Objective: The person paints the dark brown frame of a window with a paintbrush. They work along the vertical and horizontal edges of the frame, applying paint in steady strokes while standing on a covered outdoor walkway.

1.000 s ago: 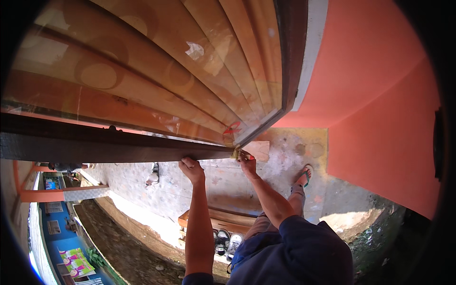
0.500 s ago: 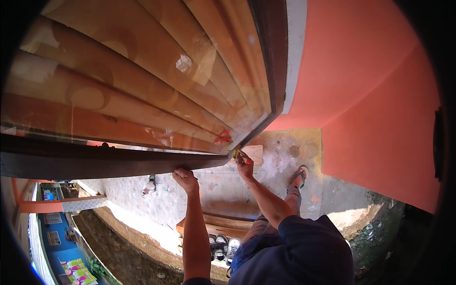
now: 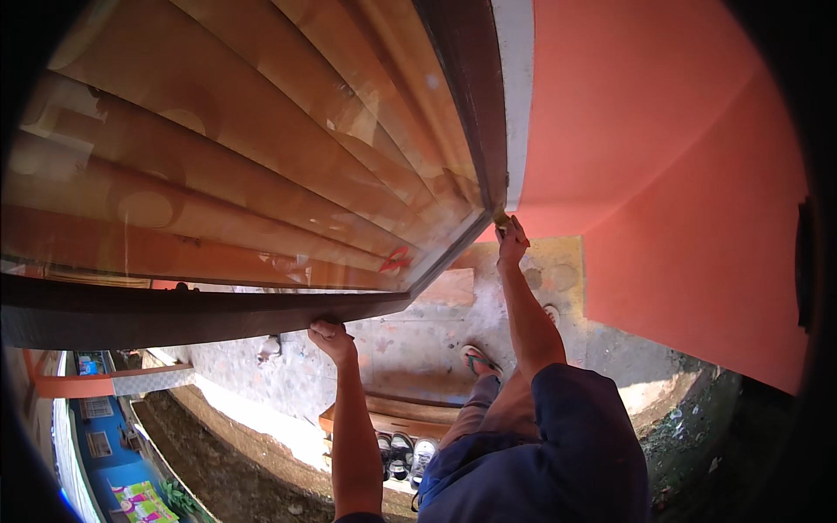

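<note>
A large glass window point(image 3: 261, 157) with a dark brown frame point(image 3: 209, 318) fills the upper left, and orange-brown curtain folds show through its pane. Under the frame's near edge my left hand point(image 3: 333, 340) is closed against the wood, fingers curled at the edge. My right hand point(image 3: 513, 241) reaches to the frame's right-hand corner beside the wall. It pinches a small yellowish pad point(image 3: 500, 220) against that corner; the fingers cover much of the pad, so its exact kind is unclear.
A coral-pink wall point(image 3: 645, 174) rises at the right. Below is a stained tile floor point(image 3: 410, 344), with a wooden bench point(image 3: 410, 410) and several shoes point(image 3: 401, 453) near my legs. A bare-soil bank point(image 3: 209, 444) lies lower left, beyond the floor's edge.
My right hand has slid right and away from me along the lower frame to the corner, with the yellowish pad. The left hand stays at the frame. One sandalled foot has shifted left.
</note>
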The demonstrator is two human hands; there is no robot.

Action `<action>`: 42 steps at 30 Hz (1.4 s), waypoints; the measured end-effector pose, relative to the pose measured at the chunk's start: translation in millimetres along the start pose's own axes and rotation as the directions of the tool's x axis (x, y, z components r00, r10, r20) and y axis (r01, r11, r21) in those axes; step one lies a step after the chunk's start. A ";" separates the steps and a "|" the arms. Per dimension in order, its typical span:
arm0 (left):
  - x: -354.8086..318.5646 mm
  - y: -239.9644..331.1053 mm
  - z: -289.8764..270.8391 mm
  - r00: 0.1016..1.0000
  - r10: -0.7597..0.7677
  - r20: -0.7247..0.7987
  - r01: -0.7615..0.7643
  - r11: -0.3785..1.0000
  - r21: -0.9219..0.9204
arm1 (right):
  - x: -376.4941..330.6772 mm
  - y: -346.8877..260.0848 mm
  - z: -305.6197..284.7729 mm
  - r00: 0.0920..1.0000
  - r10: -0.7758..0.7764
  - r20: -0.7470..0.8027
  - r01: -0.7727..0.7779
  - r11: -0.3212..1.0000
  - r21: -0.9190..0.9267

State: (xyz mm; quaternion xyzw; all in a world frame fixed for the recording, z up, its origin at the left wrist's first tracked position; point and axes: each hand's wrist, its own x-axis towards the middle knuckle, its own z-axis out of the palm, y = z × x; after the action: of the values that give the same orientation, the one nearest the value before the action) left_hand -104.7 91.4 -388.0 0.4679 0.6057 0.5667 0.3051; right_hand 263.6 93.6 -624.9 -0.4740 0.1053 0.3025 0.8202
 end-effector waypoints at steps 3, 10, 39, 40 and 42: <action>3.5 7.3 6.4 0.998 0.017 0.065 -0.017 1.000 0.002 | 2.0 45.2 -26.4 0.999 0.031 -0.032 -0.040 0.938 -0.344; -3.1 -2.8 -0.5 0.999 0.027 -0.033 -0.028 0.999 -0.036 | -53.9 -33.4 45.7 0.995 -0.082 0.063 0.073 0.989 0.131; -3.5 -29.2 -6.4 0.988 0.151 -0.004 -0.151 0.988 0.032 | -106.1 69.3 1.6 0.967 -0.105 0.230 0.132 0.986 -0.106; -6.5 -29.5 -10.1 0.995 0.101 0.009 -0.101 0.995 0.023 | -148.9 78.0 -2.3 0.937 -0.113 0.330 0.200 0.949 -0.245; -7.8 -13.7 -7.7 0.998 0.017 0.059 -0.017 1.000 0.005 | -194.4 111.0 -26.8 0.865 -0.012 0.502 0.223 0.906 -0.361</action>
State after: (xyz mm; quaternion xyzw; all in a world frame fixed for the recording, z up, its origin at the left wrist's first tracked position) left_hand -111.7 82.3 -401.3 0.4904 0.5941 0.5535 0.3165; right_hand 46.0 34.8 -628.9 -0.5480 -0.2002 0.3757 0.7201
